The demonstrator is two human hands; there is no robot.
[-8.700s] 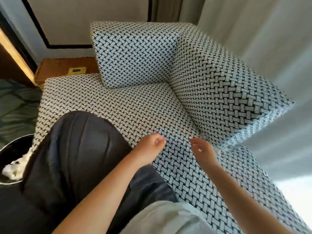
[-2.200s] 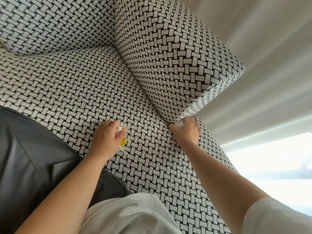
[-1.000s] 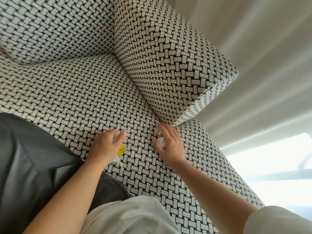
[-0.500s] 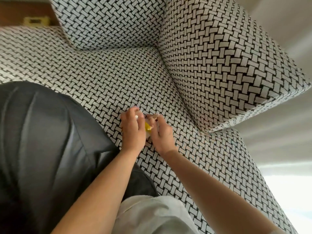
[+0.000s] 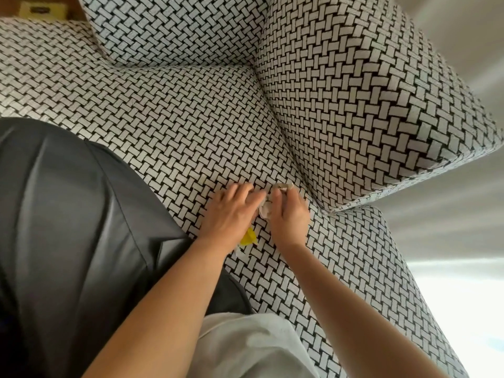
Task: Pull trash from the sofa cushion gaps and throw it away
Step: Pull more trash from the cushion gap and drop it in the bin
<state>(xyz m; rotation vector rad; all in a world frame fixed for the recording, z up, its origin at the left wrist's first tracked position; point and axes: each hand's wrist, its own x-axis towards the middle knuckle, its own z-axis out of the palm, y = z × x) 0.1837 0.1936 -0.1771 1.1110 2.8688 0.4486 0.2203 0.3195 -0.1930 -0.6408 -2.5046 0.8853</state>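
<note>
Both hands (image 5: 231, 211) shifted rightward — woven seat cushion (image 5: 169, 126), pale curtain (image 5: 450, 230) beyond.

The sofa seat (image 5: 174, 126) is upholstered in a black-and-white basket-weave fabric and fills most of the view. Two back cushions in the same fabric stand on it, one at the far edge (image 5: 174, 25) and a larger one on the right (image 5: 362, 96), meeting at a corner. A dark grey trouser leg (image 5: 73, 214) rests on its left part. A yellow scrap (image 5: 248, 238) lies on the seat near the middle.
</note>
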